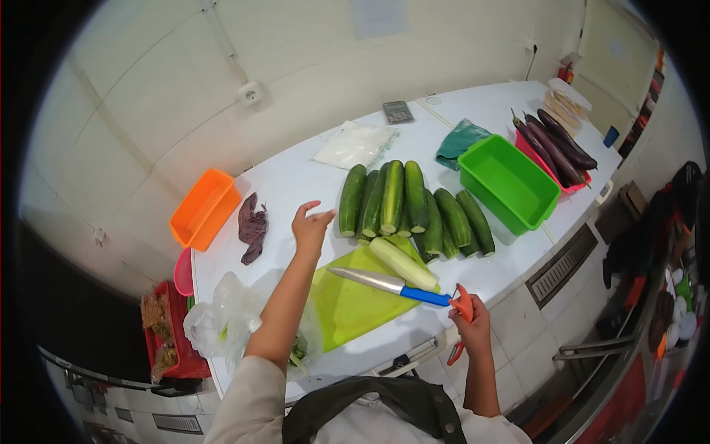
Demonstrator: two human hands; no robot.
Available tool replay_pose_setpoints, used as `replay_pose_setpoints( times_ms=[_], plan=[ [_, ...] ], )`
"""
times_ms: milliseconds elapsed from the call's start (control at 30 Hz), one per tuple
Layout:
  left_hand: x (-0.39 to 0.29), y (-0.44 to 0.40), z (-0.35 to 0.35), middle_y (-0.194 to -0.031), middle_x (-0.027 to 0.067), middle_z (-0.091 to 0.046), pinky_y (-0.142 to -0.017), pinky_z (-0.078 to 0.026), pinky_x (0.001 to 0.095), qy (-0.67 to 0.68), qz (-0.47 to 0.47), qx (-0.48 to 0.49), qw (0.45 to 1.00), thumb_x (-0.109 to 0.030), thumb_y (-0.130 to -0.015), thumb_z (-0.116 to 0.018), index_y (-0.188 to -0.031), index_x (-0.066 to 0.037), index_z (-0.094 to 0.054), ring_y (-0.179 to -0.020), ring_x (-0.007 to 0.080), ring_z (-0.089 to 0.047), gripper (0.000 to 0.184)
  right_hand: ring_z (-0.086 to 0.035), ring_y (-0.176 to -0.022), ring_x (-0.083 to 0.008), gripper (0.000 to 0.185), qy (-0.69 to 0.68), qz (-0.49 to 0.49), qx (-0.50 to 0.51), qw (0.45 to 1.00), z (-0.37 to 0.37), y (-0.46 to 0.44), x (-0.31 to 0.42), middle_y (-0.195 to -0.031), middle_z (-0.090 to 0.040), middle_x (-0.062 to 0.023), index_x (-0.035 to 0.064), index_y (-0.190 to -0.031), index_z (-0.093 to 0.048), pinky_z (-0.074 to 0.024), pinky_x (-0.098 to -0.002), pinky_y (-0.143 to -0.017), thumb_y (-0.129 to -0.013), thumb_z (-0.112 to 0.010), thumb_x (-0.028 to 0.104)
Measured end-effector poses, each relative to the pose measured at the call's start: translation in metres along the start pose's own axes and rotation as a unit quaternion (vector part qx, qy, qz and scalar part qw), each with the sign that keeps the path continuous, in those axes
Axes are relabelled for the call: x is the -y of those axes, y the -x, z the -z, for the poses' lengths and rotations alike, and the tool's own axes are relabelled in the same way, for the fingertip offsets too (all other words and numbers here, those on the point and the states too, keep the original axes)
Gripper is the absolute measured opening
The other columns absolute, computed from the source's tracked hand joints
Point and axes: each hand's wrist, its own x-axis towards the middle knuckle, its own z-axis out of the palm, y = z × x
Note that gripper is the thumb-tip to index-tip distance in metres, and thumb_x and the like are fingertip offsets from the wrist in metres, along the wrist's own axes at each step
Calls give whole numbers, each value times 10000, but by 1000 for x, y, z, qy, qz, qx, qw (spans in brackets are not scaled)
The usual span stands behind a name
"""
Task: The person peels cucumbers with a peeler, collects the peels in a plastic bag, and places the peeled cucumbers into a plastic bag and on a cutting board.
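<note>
My left hand is raised above the table, fingers apart and holding nothing, just left of a pile of green cucumbers. An orange peeler is gripped in my right hand, near the table's front edge; its handle end shows below the fingers. A peeled, pale green cucumber lies on the yellow-green cutting board. Beside it rests a knife with a blue handle, whose end is close to the peeler.
A green bin stands right of the pile, by a pink container of eggplants and a green cloth. At left are an orange bin, a dark crumpled cloth and a clear plastic bag. A calculator lies behind.
</note>
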Motion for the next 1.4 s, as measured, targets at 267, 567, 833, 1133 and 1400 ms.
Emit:
replay_pose_setpoints(
  times_ms=[267,567,833,1133,1400],
  plan=[
    [99,-109,-74,-1240,319,-493,-942,-447,472,-398,80,13,914,-549,-794,-654,-1269,95,-398,-1107,438,-545,840,-504,-623,-37,311,55,2,6,998,9,-9,-22,-821,-587,14,41,-1068,-577,-383,-184,-505,-776,-685,25],
    [70,-101,-55,-959,222,-644,-751,-540,405,46,262,61,962,-514,-882,-593,-1137,82,-535,-865,291,-654,650,-449,-540,-29,303,27,3,13,1000,-1,-26,-5,-761,-577,9,38,-1066,-569,-338,-190,-458,-783,-676,20],
    [-20,137,38,-1026,135,-651,-790,-506,336,107,117,193,968,-431,-967,-511,-1204,45,-539,-896,210,-629,532,-464,-528,-59,386,-266,-102,228,931,-143,-30,59,-920,-642,-76,6,-1207,-514,-367,-196,-448,-841,-623,62],
    [-63,232,178,-1140,168,-611,-757,-510,295,-53,-104,230,966,-195,-908,-621,-1263,-16,-543,-978,218,-607,405,-586,-616,-89,494,-239,-201,196,929,-226,18,20,-950,-644,-55,68,-1282,-465,-421,-207,-441,-851,-651,222],
    [32,222,383,-1442,95,-397,-1023,-360,430,-208,-182,-313,909,-111,-762,-747,-1388,-96,-380,-1314,272,-371,726,-650,-761,-194,560,249,-53,243,936,-256,-41,-15,-970,-683,-91,180,-1243,-613,-533,-321,-734,-732,-760,359]
  ],
)
